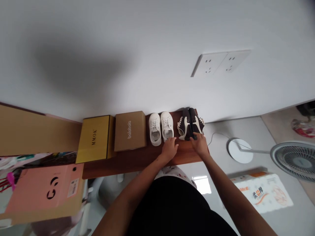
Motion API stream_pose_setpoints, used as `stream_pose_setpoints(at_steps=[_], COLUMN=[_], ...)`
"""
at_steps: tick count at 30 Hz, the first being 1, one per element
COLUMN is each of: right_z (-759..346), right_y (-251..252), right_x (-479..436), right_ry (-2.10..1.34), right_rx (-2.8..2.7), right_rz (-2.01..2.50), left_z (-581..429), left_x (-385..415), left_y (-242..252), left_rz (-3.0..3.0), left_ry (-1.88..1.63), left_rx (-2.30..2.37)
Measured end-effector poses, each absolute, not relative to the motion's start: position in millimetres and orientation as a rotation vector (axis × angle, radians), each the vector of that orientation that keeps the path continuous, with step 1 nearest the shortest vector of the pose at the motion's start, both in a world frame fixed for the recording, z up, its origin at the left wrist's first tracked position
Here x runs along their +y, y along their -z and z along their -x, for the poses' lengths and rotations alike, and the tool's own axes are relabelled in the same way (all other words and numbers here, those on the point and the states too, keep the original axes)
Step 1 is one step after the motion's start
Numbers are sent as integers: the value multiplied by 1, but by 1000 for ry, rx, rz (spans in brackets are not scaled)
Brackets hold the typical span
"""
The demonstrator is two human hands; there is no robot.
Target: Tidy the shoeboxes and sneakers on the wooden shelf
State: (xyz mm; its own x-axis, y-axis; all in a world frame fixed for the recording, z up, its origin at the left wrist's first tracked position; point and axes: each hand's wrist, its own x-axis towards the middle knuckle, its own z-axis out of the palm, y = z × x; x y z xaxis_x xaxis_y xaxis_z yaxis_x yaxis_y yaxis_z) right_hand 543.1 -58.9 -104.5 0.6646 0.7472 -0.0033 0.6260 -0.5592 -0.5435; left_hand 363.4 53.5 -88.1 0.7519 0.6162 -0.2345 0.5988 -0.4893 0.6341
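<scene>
While the right hand (199, 144) reaches over the right end of a reddish-brown wooden shelf (142, 161), its fingers are bent at the heel ends of a pair of dark brown sneakers with cream panels and ruffled trim (187, 123); how firmly it has hold of them, I cannot tell. These sneakers stand side by side near the shelf's far right corner, toes toward the white wall (147, 65).

The left hand (169, 147) is loosely curled above the shelf's near part, fingertips at the heel of the right-hand shoe in a pair of white lace-up sneakers (155, 126); whether it touches or grips that shoe is unclear. The white pair also points to the wall, between the dark pair and a brown cardboard box lettered "balabala" (130, 131). Just left of this box, a flat-topped yellow box with dark edges, marked "MMOK" (93, 139), reaches from near the shelf's far edge toward its near edge.
</scene>
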Motion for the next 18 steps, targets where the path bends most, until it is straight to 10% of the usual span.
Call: stream_pose_setpoints(at_steps=[9,18], right_z=[-629,-626], right_y=[129,103], right_x=[-66,-59], right_ry=[-920,-674], right_rx=[-811,-1297], right_rz=[2380,2712], left_z=[-462,-470], left_x=[40,56], left_y=[122,93], left_rz=[-1973,-2307], left_ry=[237,473], left_rx=[1200,857])
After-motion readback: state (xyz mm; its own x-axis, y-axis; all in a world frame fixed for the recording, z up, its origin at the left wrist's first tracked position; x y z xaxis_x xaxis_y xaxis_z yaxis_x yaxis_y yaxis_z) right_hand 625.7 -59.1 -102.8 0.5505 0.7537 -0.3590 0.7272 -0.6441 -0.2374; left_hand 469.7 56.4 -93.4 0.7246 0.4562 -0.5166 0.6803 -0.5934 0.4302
